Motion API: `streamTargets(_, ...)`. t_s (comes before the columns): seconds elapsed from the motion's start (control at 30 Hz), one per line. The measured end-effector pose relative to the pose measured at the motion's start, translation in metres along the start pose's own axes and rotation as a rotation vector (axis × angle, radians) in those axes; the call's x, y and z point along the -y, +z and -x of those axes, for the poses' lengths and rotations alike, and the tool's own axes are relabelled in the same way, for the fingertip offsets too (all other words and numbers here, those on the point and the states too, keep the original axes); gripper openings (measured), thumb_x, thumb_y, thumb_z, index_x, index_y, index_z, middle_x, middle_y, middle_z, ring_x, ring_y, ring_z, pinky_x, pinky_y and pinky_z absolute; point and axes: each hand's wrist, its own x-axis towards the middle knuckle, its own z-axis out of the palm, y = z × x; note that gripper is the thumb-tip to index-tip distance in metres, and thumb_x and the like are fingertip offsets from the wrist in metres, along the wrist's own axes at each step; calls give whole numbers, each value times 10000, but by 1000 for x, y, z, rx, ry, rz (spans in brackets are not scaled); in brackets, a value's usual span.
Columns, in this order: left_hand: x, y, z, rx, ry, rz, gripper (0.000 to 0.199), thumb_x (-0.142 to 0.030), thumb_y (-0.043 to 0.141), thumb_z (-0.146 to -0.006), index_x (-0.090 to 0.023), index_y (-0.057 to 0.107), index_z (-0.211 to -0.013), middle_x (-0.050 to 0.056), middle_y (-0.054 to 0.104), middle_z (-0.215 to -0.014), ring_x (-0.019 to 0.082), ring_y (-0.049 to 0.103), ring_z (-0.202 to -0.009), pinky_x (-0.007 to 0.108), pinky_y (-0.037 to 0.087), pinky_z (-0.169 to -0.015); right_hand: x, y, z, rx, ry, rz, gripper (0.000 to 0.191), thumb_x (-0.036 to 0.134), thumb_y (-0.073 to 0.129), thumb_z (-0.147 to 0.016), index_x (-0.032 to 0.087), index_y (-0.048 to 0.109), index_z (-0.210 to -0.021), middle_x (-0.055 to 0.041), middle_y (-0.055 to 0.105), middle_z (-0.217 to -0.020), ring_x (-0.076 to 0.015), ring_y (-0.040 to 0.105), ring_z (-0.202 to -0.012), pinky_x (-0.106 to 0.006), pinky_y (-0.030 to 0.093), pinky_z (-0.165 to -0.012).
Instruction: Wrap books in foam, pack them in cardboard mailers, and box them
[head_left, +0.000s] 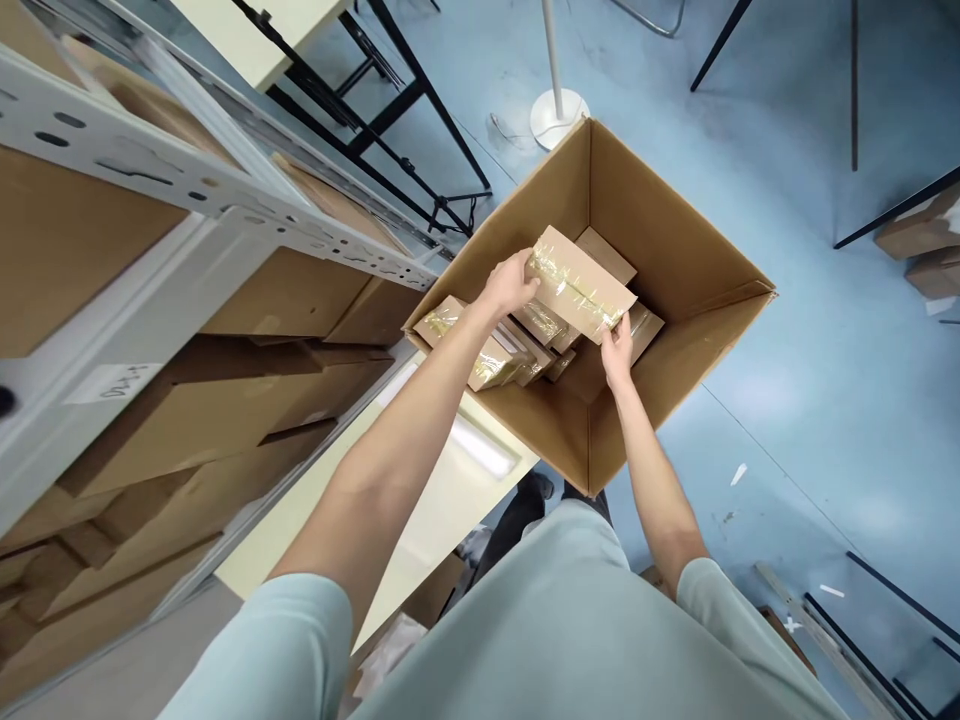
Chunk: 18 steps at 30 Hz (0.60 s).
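Observation:
A small cardboard box (576, 285) sealed with shiny clear tape is held between my two hands. My left hand (511, 284) grips its left end, thumb on top. My right hand (617, 350) grips the near right corner. The box is over the opening of a large open carton (675, 230), tilted a little. Below it in the carton lie several similar taped boxes (499, 362), mostly along the left side. Another small box (606, 254) shows partly behind the held one. The fingers under the held box are hidden.
A metal shelf rack (247, 200) filled with cardboard boxes stands close on my left. A pale tabletop (420, 480) lies between rack and carton. Beyond the carton are a white pole base (559, 118) and a black-framed table (397, 110). The floor (810, 370) is blue.

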Motion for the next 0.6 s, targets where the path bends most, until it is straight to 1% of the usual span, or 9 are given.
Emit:
streamTargets(0.13,-3,19,-43,24,36,10,819,-212,777,-877,-164,532,-1657,177,684,-1562,408,639,-1462,530,476,-1281,-29,4,-46,6,-50,79,1000,658,536,-1078,216,98,-1862,-170,408,-1828,-312,479,-1670,-566,413,-1370)
streamTargets(0.2,3,32,-63,55,45,19,797,-239,793,-887,-193,544,-1643,168,703,-1526,404,664,-1428,537,491,-1263,-48,10,-67,28,-84,123,1005,660,553,-1072,237,99,-1863,-153,419,-1822,-321,457,-1684,-577,407,-1376)
streamTargets(0.27,13,46,-79,72,39,24,727,-236,784,-904,-192,580,-1600,170,721,-1492,389,688,-1392,532,503,-1248,-68,18,-83,36,-63,131,1025,662,574,-1061,226,105,-1861,-158,409,-1826,-334,448,-1688,-584,400,-1381)
streamTargets(0.33,27,59,-92,70,-4,12,634,-192,764,-911,-168,629,-1531,181,734,-1476,373,696,-1385,507,506,-1243,-86,27,-95,36,-4,133,1066,654,617,-1043,209,96,-1859,-172,356,-1850,-352,408,-1711,-593,376,-1392)
streamTargets(0.4,42,70,-105,71,-68,-10,555,-154,719,-930,-131,657,-1481,178,736,-1478,356,691,-1403,470,502,-1243,-102,38,-104,28,38,156,1102,625,647,-1033,187,63,-1858,-184,267,-1885,-364,301,-1758,-601,320,-1417)
streamTargets(0.47,56,78,-118,90,-130,-35,534,-139,673,-954,-74,646,-1484,190,710,-1525,345,667,-1446,443,485,-1254,-115,52,-111,20,50,177,1089,578,629,-1044,164,31,-1855,-186,198,-1905,-356,189,-1792,-603,252,-1443)
streamTargets(0.5,63,81,-125,101,-164,-54,543,-137,664,-961,-39,629,-1494,216,671,-1578,350,641,-1483,443,469,-1269,-122,61,-114,25,50,174,1068,551,613,-1051,158,28,-1853,-182,184,-1909,-346,156,-1799,-601,225,-1452)
streamTargets(0.57,74,87,-134,132,-230,-115,563,-127,689,-952,21,610,-1489,296,566,-1673,383,580,-1554,467,439,-1298,-135,79,-121,71,64,150,1030,500,602,-1047,153,61,-1851,-170,197,-1910,-332,150,-1801,-596,202,-1460)
streamTargets(0.6,78,90,-136,154,-258,-147,560,-119,718,-934,26,623,-1467,319,549,-1681,398,570,-1566,476,438,-1302,-142,88,-125,110,92,139,1018,479,612,-1035,150,96,-1848,-168,223,-1905,-334,169,-1797,-600,203,-1459)
